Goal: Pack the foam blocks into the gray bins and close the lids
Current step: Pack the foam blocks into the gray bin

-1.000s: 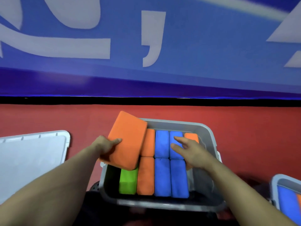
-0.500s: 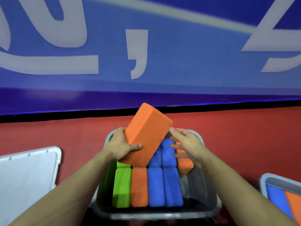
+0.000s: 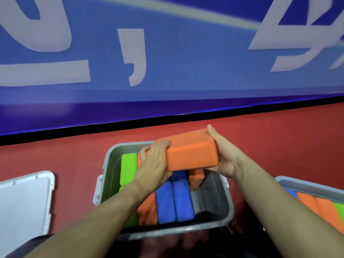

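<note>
Red floor [image 3: 279, 146] | left hand [image 3: 154, 161], right hand [image 3: 223, 157] both grip rectangular orange foam block [image 3: 191, 153] | above open gray plastic bin [image 3: 111, 161]

Open gap on the bin's right side, block and hands above it

Inside the gray bin [image 3: 230, 211], green [image 3: 128, 166], orange [image 3: 147, 211] and blue blocks [image 3: 174, 202] fill the left and middle; a bare strip runs along the right wall. A tilted orange block [image 3: 195, 178] blocks its far end. The held orange block [image 3: 191, 155], left hand [image 3: 154, 161] and right hand [image 3: 223, 157] hover overhead.
</note>
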Available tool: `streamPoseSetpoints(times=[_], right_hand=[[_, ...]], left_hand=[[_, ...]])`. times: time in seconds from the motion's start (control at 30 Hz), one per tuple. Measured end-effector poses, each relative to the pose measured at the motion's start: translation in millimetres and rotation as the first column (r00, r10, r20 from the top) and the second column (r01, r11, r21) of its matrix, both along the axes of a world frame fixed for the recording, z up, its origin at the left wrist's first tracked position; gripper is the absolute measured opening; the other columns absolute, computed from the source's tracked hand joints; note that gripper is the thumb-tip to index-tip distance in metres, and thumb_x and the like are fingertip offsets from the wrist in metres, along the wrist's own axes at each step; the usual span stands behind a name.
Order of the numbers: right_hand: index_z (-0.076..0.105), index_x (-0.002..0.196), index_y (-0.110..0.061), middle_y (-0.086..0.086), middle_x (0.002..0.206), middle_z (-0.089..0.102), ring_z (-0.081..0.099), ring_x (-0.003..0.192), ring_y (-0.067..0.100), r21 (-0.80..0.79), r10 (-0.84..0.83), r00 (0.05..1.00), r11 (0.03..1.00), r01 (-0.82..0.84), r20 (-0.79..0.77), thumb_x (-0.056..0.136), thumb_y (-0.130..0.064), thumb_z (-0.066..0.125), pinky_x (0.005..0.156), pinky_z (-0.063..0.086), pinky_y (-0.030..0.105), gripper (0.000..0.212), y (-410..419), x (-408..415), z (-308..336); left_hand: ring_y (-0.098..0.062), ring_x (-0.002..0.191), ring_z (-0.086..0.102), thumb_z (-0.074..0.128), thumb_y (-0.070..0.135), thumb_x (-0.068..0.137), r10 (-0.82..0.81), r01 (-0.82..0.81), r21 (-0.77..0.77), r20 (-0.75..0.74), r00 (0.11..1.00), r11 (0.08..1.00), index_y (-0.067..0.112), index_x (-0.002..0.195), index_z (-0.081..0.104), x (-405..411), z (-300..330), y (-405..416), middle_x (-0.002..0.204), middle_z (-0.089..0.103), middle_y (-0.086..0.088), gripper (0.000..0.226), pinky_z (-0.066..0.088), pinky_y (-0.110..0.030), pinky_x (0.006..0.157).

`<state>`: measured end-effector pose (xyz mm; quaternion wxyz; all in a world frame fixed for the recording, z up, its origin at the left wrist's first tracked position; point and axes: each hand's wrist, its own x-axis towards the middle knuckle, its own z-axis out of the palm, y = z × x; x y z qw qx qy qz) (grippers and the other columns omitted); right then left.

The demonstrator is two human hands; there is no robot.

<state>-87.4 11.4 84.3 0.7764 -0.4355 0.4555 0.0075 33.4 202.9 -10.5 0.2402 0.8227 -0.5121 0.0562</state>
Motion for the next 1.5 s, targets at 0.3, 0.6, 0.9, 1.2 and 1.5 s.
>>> streamPoseSetpoints(times=[0.3,0.6,0.9,1.2,1.5], right_hand=[[0.037,0.146,-0.023,-0.003,0.125,0.064,0.066,0.110,0.019,-0.617,-0.041,0.994,0.786,-0.033,-0.105,0.054,-0.057,0.092,0.102,0.052,0.047,0.113,-15,-31,-11],[0.032,0.148,-0.023,-0.002,0.123,0.061,0.061,0.110,0.018,-0.639,0.161,0.926,0.683,-0.354,-0.340,0.075,-0.035,0.089,0.096,0.048,0.033,0.094,-15,-64,-29],[0.023,0.148,-0.021,0.003,0.122,0.062,0.062,0.109,0.022,-0.541,0.255,0.853,0.682,-0.492,-0.455,0.075,-0.043,0.084,0.095,0.051,0.036,0.097,-1,-66,-54],[0.029,0.147,-0.026,0.000,0.118,0.065,0.068,0.103,0.018,-0.382,0.261,0.929,0.856,-0.348,-0.262,0.089,-0.023,0.075,0.094,0.057,0.041,0.075,-3,-71,-109],[0.046,0.137,-0.037,-0.007,0.121,0.067,0.070,0.104,0.015,-0.242,0.263,0.921,0.910,-0.336,-0.289,0.093,-0.042,0.071,0.073,0.060,0.040,0.051,-19,-75,-162]], left_hand=[[-0.004,0.115,0.049,0.075,0.067,0.074,-0.028,0.009,-0.032,-0.655,0.755,0.999,0.039,0.121,0.042,-18,24,-37,0.129,0.044,0.015,0.064,0.042,-0.025,0.098],[-0.015,0.097,0.070,0.062,0.046,0.096,0.072,-0.025,0.068,-0.976,0.207,0.997,0.018,0.114,0.063,-42,36,-58,0.112,0.069,-0.002,0.033,0.055,-0.031,0.078],[-0.027,0.103,0.072,0.046,0.063,0.098,0.256,0.102,0.259,-0.966,0.049,0.960,0.012,0.123,0.064,-74,20,-66,0.121,0.067,-0.011,0.059,0.062,-0.032,0.069],[-0.025,0.091,0.073,0.055,0.058,0.096,0.347,-0.004,0.347,-0.936,0.058,0.938,0.008,0.119,0.064,-82,-22,-70,0.104,0.067,-0.004,0.055,0.063,-0.036,0.083],[-0.033,0.094,0.075,0.066,0.047,0.094,0.393,-0.048,0.393,-0.919,-0.002,0.918,0.002,0.113,0.066,-75,-83,-74,0.102,0.070,-0.012,0.049,0.063,-0.035,0.080]])
